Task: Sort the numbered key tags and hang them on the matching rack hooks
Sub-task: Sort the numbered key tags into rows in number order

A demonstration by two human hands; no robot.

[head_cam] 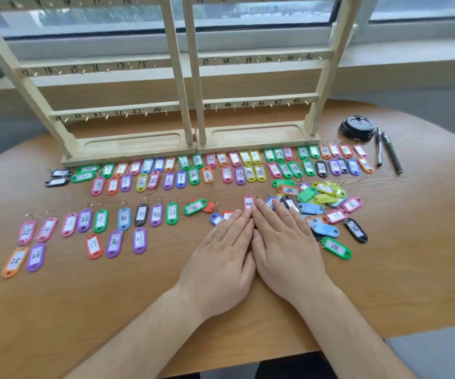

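Surface (pixel 221 310) comes first: a rounded wooden top, bare along the near rim and at the far right beyond the pens (pixel 390 154), so there is room to lay out more. The rack (pixel 185 77) stands upright at the back, its base just behind the farthest tags (pixel 193 175). Every one of the hooks (pixel 216 108) I can make out is bare, though the top rail is cut off, so I judge hanging has not begun. Sorting looks well past half: rows run in number order up to the thirties at front left. The pile (pixel 319 198) on the right lies jumbled and overlapping. The left hand (pixel 221 255) and right hand (pixel 286 242) lie flat, palms down, fingers straight, side by side and touching. Their fingertips meet at tag 44 (pixel 248 202), just left of the pile.
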